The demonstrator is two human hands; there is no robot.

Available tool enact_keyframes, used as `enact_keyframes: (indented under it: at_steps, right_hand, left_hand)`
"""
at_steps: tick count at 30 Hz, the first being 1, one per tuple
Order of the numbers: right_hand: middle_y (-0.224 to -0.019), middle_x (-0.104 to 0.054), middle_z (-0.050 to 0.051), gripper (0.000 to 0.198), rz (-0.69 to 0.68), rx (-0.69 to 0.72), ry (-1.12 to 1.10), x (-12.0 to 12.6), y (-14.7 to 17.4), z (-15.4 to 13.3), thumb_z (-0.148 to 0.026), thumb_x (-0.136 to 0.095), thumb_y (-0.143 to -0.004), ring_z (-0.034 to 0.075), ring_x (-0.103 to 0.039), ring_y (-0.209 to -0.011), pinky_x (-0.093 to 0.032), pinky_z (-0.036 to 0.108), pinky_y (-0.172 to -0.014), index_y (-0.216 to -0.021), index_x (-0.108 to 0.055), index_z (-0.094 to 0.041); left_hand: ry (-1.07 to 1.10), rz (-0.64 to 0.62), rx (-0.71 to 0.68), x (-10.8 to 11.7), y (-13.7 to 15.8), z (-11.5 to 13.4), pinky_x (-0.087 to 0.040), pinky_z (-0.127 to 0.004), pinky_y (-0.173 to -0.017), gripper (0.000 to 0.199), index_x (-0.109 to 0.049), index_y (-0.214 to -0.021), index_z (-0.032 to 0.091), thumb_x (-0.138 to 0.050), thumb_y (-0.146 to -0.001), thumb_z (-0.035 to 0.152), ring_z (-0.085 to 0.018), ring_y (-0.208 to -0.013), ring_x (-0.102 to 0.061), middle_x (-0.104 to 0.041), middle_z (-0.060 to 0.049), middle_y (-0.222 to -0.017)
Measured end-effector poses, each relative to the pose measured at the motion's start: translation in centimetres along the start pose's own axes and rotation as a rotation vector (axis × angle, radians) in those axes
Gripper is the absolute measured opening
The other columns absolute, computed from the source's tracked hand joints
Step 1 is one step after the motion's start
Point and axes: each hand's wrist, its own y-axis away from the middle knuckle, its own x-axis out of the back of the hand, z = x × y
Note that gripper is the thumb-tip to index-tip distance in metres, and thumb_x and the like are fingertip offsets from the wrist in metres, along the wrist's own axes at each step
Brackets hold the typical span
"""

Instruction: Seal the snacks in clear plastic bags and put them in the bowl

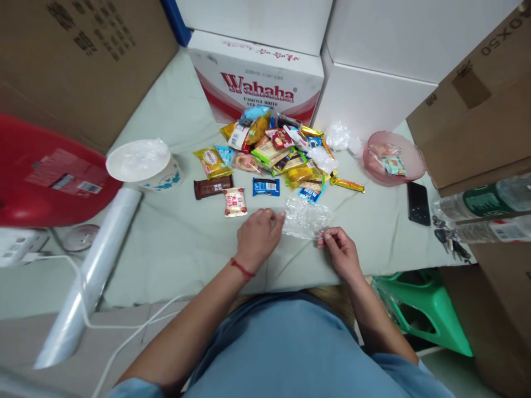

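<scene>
A crinkled piece of clear plastic film [305, 216] lies on the cloth between my hands. My right hand [342, 255] pinches its lower right corner between thumb and fingers. At the left edge of the film, my left hand [258, 236] has its fingers curled and the thumb and forefinger closed on it. Just beyond my left hand lie a cream square snack packet [235, 202], a small blue packet [266, 187] and a brown wrapped bar [212, 187]. Behind the film rises a heap of snack packets [274, 152], with a thin yellow stick packet [348, 184] on its right.
A paper tub [168, 176] holding clear plastic and a long plastic roll [89, 276] are on the left. At right stand a pink bowl [375, 176] with packets, a phone [418, 203], keys [450, 243] and bottles [489, 198]. Boxes [257, 83] line the back.
</scene>
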Motion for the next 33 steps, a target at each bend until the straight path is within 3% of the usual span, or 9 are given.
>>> enact_keyframes:
  at_steps: [4, 9, 12, 15, 20, 25, 29, 33]
  right_hand:
    - [-0.079, -0.073, 0.001, 0.032, -0.006, 0.026, 0.085, -0.2, 0.3, 0.4, -0.057, -0.068, -0.097, 0.019, -0.068, -0.075, -0.054, 0.033, -0.077, -0.093, -0.068, -0.025]
    - [-0.08, -0.073, 0.001, 0.025, -0.019, 0.088, 0.213, -0.3, 0.7, 0.7, -0.051, -0.064, -0.101, 0.021, -0.067, -0.075, -0.053, 0.034, -0.076, -0.095, -0.068, -0.027]
    - [-0.081, -0.072, 0.001, 0.023, -0.039, 0.14, 0.274, -0.3, 0.8, 0.6, -0.047, -0.061, -0.103, 0.021, -0.066, -0.075, -0.052, 0.033, -0.075, -0.096, -0.068, -0.027]
    - [-0.081, -0.071, 0.002, 0.022, -0.052, 0.187, 0.32, -0.4, 0.7, 0.4, -0.044, -0.06, -0.104, 0.021, -0.066, -0.076, -0.051, 0.033, -0.076, -0.093, -0.067, -0.027]
    - [-0.081, -0.07, 0.002, 0.023, -0.049, 0.195, 0.324, -0.4, 0.6, 0.4, -0.043, -0.057, -0.105, 0.02, -0.066, -0.076, -0.051, 0.032, -0.076, -0.094, -0.066, -0.025]
    - [-0.082, -0.073, 0.002, 0.026, -0.019, 0.132, 0.25, -0.3, 0.5, 0.9, -0.048, -0.059, -0.103, 0.019, -0.069, -0.077, -0.054, 0.032, -0.077, -0.097, -0.067, -0.024]
    - [-0.083, -0.074, 0.001, 0.027, 0.046, 0.078, 0.136, -0.2, 0.6, 1.1, -0.05, -0.063, -0.102, 0.019, -0.07, -0.079, -0.055, 0.032, -0.08, -0.099, -0.068, -0.024]
    - [-0.082, -0.074, 0.001, 0.029, 0.112, 0.042, 0.02, 0.0, 0.5, 1.1, -0.052, -0.068, -0.098, 0.018, -0.069, -0.077, -0.056, 0.033, -0.08, -0.096, -0.068, -0.023]
  left_hand:
    - [-0.216, -0.12, -0.013, -1.5, -0.2, 1.4, -0.047, -0.037, -0.072, 0.029, -0.068, -0.098, 0.02, -0.06, -0.099, 0.047, -0.031, -0.096, -0.065, -0.067, -0.014, -0.106]
    - [-0.241, -0.014, -0.072, -3.2, -0.9, 1.3, -0.052, -0.042, -0.087, 0.029, -0.068, -0.117, 0.018, -0.064, -0.098, 0.039, -0.033, -0.112, -0.06, -0.065, -0.016, -0.118]
    - [-0.212, 0.061, -0.125, -4.1, -1.5, 1.2, -0.051, -0.044, -0.094, 0.027, -0.071, -0.116, 0.019, -0.067, -0.096, 0.036, -0.033, -0.11, -0.058, -0.065, -0.014, -0.114]
    - [-0.186, 0.037, -0.136, -4.9, -2.0, 1.0, -0.051, -0.045, -0.093, 0.017, -0.076, -0.105, 0.02, -0.067, -0.094, 0.03, -0.032, -0.106, -0.059, -0.067, -0.013, -0.106]
    - [0.125, 0.052, -0.117, -5.0, -2.4, -0.1, -0.052, -0.043, -0.097, 0.014, -0.079, -0.091, 0.021, -0.066, -0.093, 0.026, -0.026, -0.099, -0.064, -0.074, -0.009, -0.096]
    - [0.525, 0.012, 0.023, -3.9, -1.9, -0.8, -0.055, -0.032, -0.083, 0.021, -0.083, -0.095, 0.022, -0.068, -0.089, 0.035, -0.02, -0.087, -0.071, -0.08, -0.005, -0.095]
    - [0.663, -0.058, 0.161, -3.0, -1.3, -0.7, -0.053, -0.03, -0.074, 0.031, -0.085, -0.097, 0.02, -0.072, -0.083, 0.044, -0.019, -0.078, -0.07, -0.082, -0.004, -0.09]
    - [0.736, -0.132, 0.274, -2.4, -1.0, -0.8, -0.046, -0.026, -0.059, 0.04, -0.085, -0.097, 0.018, -0.074, -0.078, 0.051, -0.014, -0.06, -0.059, -0.077, -0.001, -0.072]
